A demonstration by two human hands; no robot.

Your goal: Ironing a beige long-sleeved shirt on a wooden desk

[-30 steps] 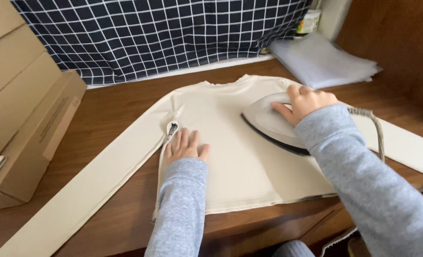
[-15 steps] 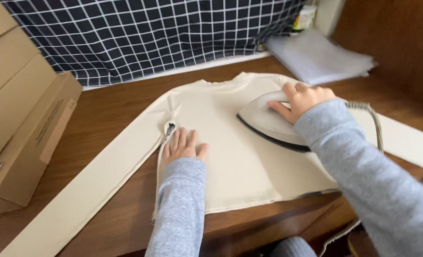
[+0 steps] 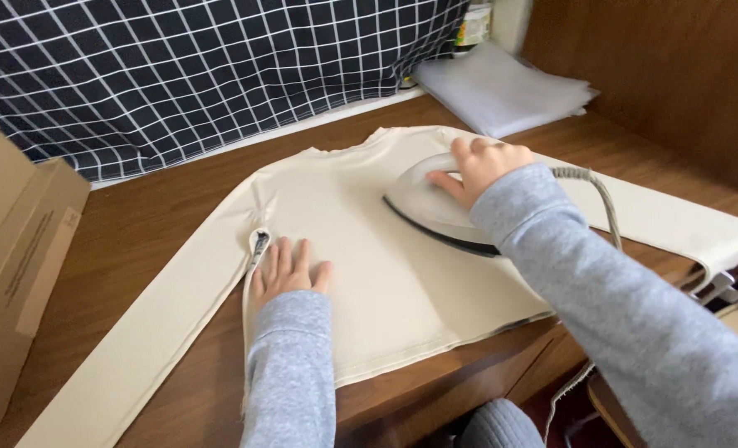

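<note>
In the head view, a cream long-sleeved top [image 3: 369, 249] lies flat and face up on a brown wooden table [image 3: 153, 224], collar toward the checked dark cloth [image 3: 178, 75] at the back, one sleeve stretched to the near left corner and the other running off to the right edge. The right hand [image 3: 481, 166] is wrapped around the handle of a grey iron [image 3: 439, 207], fingers curled over the top, with the soleplate resting on the upper right part of the top's body and its nose pointing left. The iron's cord [image 3: 601, 195] arcs behind the wrist and drops off the right side of the table. The left hand [image 3: 290, 270] lies open and flat on the fabric near the left side seam, fingers spread and pressed down, just beside a small dark-and-white tag [image 3: 259, 242] at the armpit.

To do this stroke well, I judge the flat hand should keep the cloth taut without dragging it into a fold, staying well apart from the soleplate. The iron wants to glide steadily toward the held side, never sitting in one spot on such pale fabric, and the cord should be kept clear of the sleeve behind it so it does not rumple it. The hem hangs close to the table's front edge, so passes there need lighter pressure.

Beyond the top sit cardboard boxes [image 3: 12, 265] at the left and a stack of folded pale fabric [image 3: 502, 95] at the back right
</note>
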